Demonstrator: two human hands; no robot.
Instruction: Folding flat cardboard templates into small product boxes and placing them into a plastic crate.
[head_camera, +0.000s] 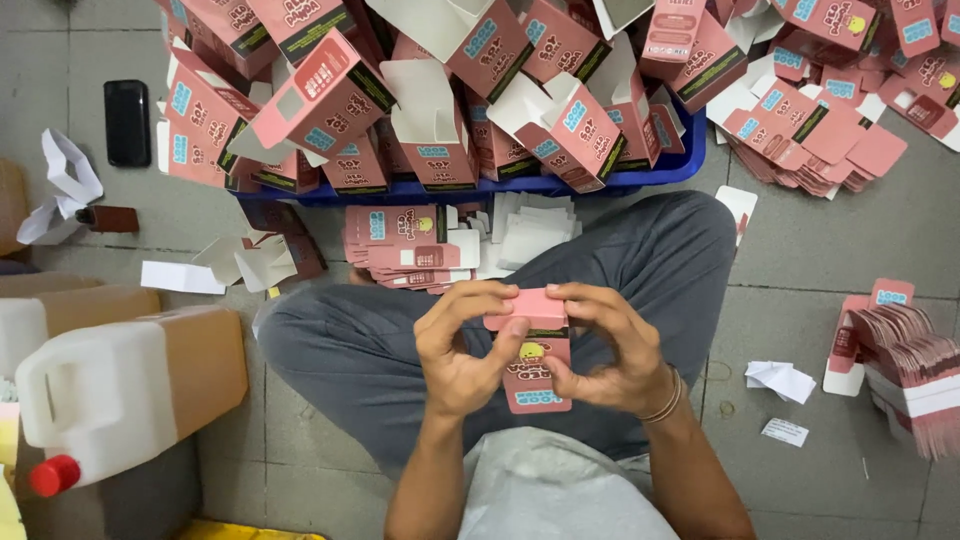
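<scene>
i see pink box (536, 360) between both hands over lap, long axis running away from me. left hand (458, 350) and right hand (605, 350) equally near; fingers (580, 296) of both pinch top flap shut. blue bin (660, 170) beyond.

**One head-worn camera, looking straight down**

A single view, from a camera on the person's head, faces almost vertically down onto the lap and the tiled floor (800, 250). It sits close: the left hand (460, 345) and right hand (610, 350), with the pink box (535, 350) between them, fill the centre of the frame, and the forearms run off the bottom edge. The top of the frame lies ahead of the person, where a blue crate (660, 165) of boxes is cut off by the upper edge. A white jug (95, 400) marks the left margin, a stack of flat cartons (900, 350) the right. The outer edges look slightly stretched, perhaps by a wide lens. No second view shares the scene.
</scene>
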